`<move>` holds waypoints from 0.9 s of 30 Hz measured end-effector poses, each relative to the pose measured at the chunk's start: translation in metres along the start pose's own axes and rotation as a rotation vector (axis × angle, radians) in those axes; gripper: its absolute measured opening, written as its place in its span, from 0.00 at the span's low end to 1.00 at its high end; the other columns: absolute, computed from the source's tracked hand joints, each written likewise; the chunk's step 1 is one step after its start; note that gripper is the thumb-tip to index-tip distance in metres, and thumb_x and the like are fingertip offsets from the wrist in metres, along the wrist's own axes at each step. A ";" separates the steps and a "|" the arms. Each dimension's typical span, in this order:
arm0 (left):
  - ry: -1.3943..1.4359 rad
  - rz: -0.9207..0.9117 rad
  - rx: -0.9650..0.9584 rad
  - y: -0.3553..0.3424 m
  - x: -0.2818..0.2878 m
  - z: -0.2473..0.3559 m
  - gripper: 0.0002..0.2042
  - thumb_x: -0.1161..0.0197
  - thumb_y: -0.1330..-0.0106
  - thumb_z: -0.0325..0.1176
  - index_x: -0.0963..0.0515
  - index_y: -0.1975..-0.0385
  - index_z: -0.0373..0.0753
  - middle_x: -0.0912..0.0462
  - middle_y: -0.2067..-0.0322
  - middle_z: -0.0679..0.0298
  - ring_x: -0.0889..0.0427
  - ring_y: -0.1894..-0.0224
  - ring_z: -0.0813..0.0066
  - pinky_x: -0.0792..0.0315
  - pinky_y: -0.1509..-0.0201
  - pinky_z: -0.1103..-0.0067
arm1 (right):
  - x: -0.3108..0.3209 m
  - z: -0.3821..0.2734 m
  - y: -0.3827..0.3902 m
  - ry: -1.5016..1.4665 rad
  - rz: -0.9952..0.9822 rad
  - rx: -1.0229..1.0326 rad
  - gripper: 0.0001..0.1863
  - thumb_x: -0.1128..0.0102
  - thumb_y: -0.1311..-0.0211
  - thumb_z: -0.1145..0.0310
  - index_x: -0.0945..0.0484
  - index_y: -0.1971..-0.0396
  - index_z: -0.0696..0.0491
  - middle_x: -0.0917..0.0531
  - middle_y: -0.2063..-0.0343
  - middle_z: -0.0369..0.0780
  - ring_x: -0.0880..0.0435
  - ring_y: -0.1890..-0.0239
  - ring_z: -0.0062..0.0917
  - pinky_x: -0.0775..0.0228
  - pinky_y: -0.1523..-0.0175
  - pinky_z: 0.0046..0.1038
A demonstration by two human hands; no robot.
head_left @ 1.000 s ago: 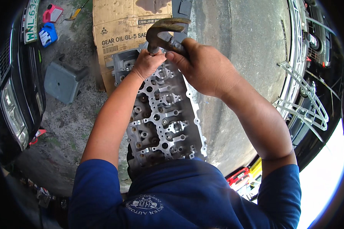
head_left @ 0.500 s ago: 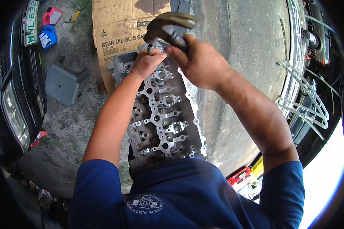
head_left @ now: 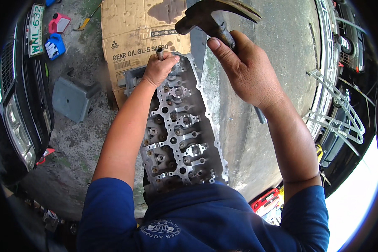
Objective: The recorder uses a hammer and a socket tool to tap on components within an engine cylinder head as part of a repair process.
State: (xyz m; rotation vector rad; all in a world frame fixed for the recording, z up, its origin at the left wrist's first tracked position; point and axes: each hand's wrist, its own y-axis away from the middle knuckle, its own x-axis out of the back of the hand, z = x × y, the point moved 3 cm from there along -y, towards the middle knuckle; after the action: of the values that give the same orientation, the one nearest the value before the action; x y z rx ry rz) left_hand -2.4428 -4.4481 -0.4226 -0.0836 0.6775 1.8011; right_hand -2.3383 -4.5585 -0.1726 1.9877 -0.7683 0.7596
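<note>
A silver aluminium engine cylinder head lies lengthwise below me. My left hand is closed around an upright short metal rod at the head's far end; its lower end is hidden by my fingers. My right hand grips a claw hammer, raised to the upper right of the rod, the striking face apart from it. The hammer's lower handle shows below my wrist. Flattened brown cardboard, stained dark, lies under the far end of the cylinder head.
To the left stand a grey plastic stool, pink and blue jugs, a yellow-handled tool and a dark car front. At right are metal ladder-like frames and parked vehicles; a red object sits near the lower right.
The hammer and my right hand have moved up and to the right, away from the rod. My left hand stays on the rod, whose top shows again.
</note>
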 end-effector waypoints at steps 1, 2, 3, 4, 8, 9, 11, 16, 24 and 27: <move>-0.035 0.036 -0.017 0.000 0.003 -0.002 0.19 0.39 0.40 0.32 0.38 0.90 0.41 0.38 0.88 0.75 0.42 0.82 0.85 0.44 0.77 0.80 | -0.003 0.001 0.000 0.034 -0.003 0.013 0.28 0.50 0.33 0.43 0.26 0.67 0.58 0.20 0.82 0.46 0.15 0.74 0.38 0.26 0.67 0.37; -0.034 0.034 -0.014 0.000 0.004 -0.004 0.19 0.39 0.40 0.32 0.38 0.90 0.41 0.38 0.88 0.75 0.42 0.82 0.85 0.44 0.77 0.80 | -0.006 0.001 0.000 0.069 -0.006 0.026 0.27 0.50 0.33 0.43 0.26 0.66 0.58 0.20 0.82 0.46 0.15 0.73 0.41 0.25 0.66 0.38; -0.049 0.031 0.010 -0.002 0.006 -0.005 0.18 0.39 0.40 0.32 0.38 0.90 0.41 0.38 0.87 0.75 0.42 0.81 0.85 0.44 0.76 0.80 | -0.008 0.001 0.000 0.068 -0.006 0.035 0.27 0.50 0.33 0.44 0.26 0.66 0.58 0.19 0.81 0.49 0.16 0.72 0.43 0.25 0.66 0.39; -0.064 0.029 0.033 -0.002 0.008 -0.006 0.18 0.39 0.40 0.31 0.38 0.90 0.40 0.38 0.87 0.75 0.42 0.81 0.85 0.44 0.76 0.79 | -0.008 0.000 0.000 0.068 -0.007 0.034 0.27 0.50 0.33 0.44 0.26 0.66 0.58 0.19 0.81 0.49 0.16 0.72 0.43 0.25 0.66 0.39; -0.048 -0.007 0.019 0.000 0.004 -0.007 0.18 0.39 0.40 0.30 0.38 0.90 0.41 0.38 0.87 0.75 0.42 0.80 0.85 0.43 0.75 0.80 | -0.009 -0.008 -0.002 0.042 -0.069 -0.018 0.27 0.49 0.33 0.45 0.26 0.67 0.59 0.19 0.79 0.51 0.16 0.69 0.46 0.25 0.64 0.40; -0.034 0.007 0.023 0.000 0.005 -0.007 0.18 0.39 0.41 0.30 0.38 0.90 0.41 0.38 0.87 0.75 0.42 0.80 0.85 0.43 0.74 0.80 | -0.009 -0.010 -0.003 0.045 -0.067 -0.005 0.27 0.49 0.33 0.46 0.26 0.68 0.59 0.19 0.79 0.52 0.16 0.69 0.46 0.25 0.64 0.40; -0.015 0.021 0.028 0.001 0.006 -0.009 0.18 0.39 0.41 0.30 0.38 0.90 0.40 0.38 0.87 0.75 0.42 0.79 0.85 0.43 0.74 0.80 | -0.010 -0.011 -0.006 0.070 -0.045 0.043 0.27 0.49 0.33 0.46 0.25 0.67 0.60 0.19 0.78 0.52 0.16 0.68 0.46 0.25 0.64 0.40; -0.009 0.036 0.037 0.000 0.004 -0.008 0.18 0.39 0.41 0.29 0.37 0.90 0.41 0.37 0.86 0.75 0.42 0.79 0.85 0.44 0.74 0.79 | -0.012 -0.024 -0.015 0.115 -0.032 0.095 0.28 0.49 0.33 0.45 0.24 0.64 0.60 0.18 0.76 0.52 0.16 0.67 0.45 0.24 0.62 0.40; -0.060 0.063 0.028 0.002 0.000 0.000 0.18 0.38 0.40 0.32 0.35 0.91 0.39 0.37 0.87 0.75 0.42 0.80 0.86 0.44 0.75 0.79 | -0.039 -0.032 -0.034 0.281 -0.210 0.013 0.32 0.56 0.31 0.42 0.23 0.61 0.61 0.17 0.70 0.51 0.16 0.60 0.42 0.23 0.55 0.40; -0.094 0.074 0.018 0.001 0.000 -0.001 0.18 0.38 0.40 0.32 0.36 0.90 0.39 0.37 0.87 0.75 0.41 0.80 0.86 0.44 0.75 0.79 | -0.055 -0.025 -0.042 0.367 -0.236 0.011 0.32 0.55 0.32 0.42 0.23 0.59 0.61 0.16 0.69 0.50 0.16 0.59 0.42 0.23 0.54 0.39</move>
State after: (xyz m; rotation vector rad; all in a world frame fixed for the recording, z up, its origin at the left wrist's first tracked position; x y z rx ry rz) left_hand -2.4434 -4.4489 -0.4228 0.0387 0.6364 1.8571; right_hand -2.3467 -4.5050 -0.2225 1.8343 -0.3090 0.9500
